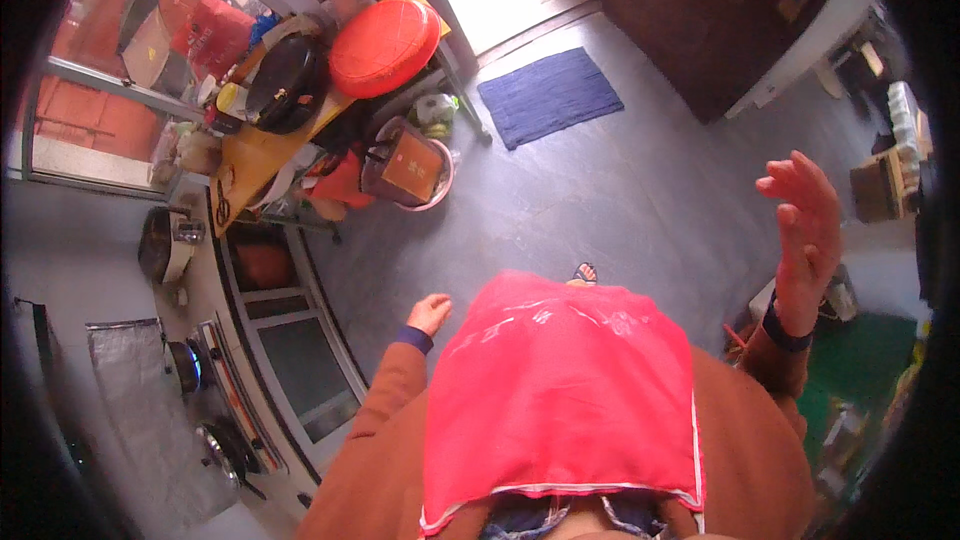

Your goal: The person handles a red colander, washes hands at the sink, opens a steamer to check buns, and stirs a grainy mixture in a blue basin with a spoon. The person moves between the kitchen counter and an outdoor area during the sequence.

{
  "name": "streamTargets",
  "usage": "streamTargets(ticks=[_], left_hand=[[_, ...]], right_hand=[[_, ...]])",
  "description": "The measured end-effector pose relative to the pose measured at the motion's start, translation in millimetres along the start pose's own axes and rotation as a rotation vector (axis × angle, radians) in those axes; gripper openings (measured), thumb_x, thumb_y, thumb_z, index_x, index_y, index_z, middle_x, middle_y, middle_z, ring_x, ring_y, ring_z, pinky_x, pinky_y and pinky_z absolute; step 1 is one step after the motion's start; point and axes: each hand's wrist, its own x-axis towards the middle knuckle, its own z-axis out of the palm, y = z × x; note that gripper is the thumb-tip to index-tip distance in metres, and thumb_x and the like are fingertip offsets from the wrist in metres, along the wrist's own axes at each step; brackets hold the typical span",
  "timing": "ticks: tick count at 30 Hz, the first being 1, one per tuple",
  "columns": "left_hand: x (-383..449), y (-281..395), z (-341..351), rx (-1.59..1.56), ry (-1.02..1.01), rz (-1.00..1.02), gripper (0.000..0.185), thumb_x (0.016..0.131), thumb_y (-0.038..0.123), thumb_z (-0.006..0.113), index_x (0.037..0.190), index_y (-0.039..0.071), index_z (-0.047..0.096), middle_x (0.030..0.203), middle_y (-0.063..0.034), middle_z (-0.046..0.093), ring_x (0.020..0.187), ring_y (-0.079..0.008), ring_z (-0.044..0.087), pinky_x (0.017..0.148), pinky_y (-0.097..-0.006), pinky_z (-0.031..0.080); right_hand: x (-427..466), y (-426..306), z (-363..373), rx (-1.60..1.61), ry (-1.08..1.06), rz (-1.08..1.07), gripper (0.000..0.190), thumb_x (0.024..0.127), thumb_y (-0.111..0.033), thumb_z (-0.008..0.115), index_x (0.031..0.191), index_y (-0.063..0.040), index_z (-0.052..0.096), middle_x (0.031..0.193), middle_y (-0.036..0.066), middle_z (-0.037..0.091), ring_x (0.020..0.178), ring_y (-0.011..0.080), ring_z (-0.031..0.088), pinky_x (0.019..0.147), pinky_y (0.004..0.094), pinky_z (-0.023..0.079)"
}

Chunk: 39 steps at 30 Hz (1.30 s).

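My left hand hangs low at my left side, its fingers curled, with no object showing in it. The inside of that hand is hidden. Raised at my right, my right hand holds nothing, and its fingers are apart. Between the two hands a bright red apron with white edging covers my front over brown sleeves. Beyond it one foot in a dark sandal stands on the grey floor. Neither hand touches anything that I can see.
A wooden table at left bears a red round lid and a black pan-like appliance. Below stands a bucket with a brown box. A gas stove shows a blue flame. A blue mat lies before the open doorway.
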Motion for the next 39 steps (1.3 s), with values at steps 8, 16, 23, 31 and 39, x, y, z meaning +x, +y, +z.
streamTargets(ticks=[8, 16, 23, 31, 39], left_hand=[[38.9, -77.5, 31.7, -0.207, 0.051, -0.208, 0.036, 0.090, 0.026, 0.064, 0.116, 0.000, 0.064, 0.106, -0.0068, 0.069, 0.095, -0.0148, 0.063, 0.084, -0.0297, 0.050], [172.6, -44.1, 9.3, -0.045, -0.050, -0.234, 0.041, 0.090, 0.031, 0.064, 0.118, 0.001, 0.064, 0.109, -0.0096, 0.069, 0.097, -0.0156, 0.064, 0.087, -0.0299, 0.049], [234.0, 186.9, -42.4, -0.110, -0.110, -0.150, 0.040, 0.090, 0.027, 0.063, 0.119, -0.001, 0.061, 0.112, -0.0119, 0.067, 0.102, -0.0181, 0.062, 0.091, -0.0315, 0.047], [279.7, 192.7, -8.3, -0.392, -0.082, -0.273, 0.033, 0.093, 0.018, 0.062, 0.119, -0.002, 0.060, 0.114, -0.0093, 0.066, 0.103, -0.0154, 0.061, 0.092, -0.0289, 0.047], [301.7, 229.1, 98.2, -0.241, 0.171, -0.383, 0.033, 0.089, 0.016, 0.064, 0.119, 0.001, 0.062, 0.112, -0.0112, 0.068, 0.103, -0.0171, 0.063, 0.091, -0.0304, 0.048]], right_hand=[[129.5, 110.3, 65.2, 0.206, -0.179, 0.107, 0.035, 0.097, -0.010, 0.054, 0.131, -0.002, 0.052, 0.114, 0.010, 0.062, 0.093, 0.0149, 0.062, 0.085, 0.0289, 0.050], [221.6, 182.9, 121.7, 0.226, -0.222, 0.293, 0.035, 0.095, -0.006, 0.054, 0.131, -0.002, 0.052, 0.113, 0.011, 0.062, 0.092, 0.0156, 0.062, 0.084, 0.0292, 0.051], [291.7, 226.7, 158.1, 0.269, -0.239, 0.424, 0.034, 0.096, -0.008, 0.054, 0.129, -0.002, 0.053, 0.113, 0.011, 0.062, 0.095, 0.0152, 0.061, 0.087, 0.0295, 0.050], [391.6, 300.9, 180.8, 0.299, -0.358, 0.482, 0.032, 0.098, -0.007, 0.051, 0.129, 0.000, 0.053, 0.114, 0.010, 0.062, 0.097, 0.0141, 0.060, 0.088, 0.0292, 0.049], [515.2, 396.1, 197.7, 0.357, -0.610, 0.501, 0.032, 0.097, -0.004, 0.051, 0.129, 0.000, 0.053, 0.113, 0.009, 0.062, 0.096, 0.0131, 0.059, 0.087, 0.0277, 0.048]])
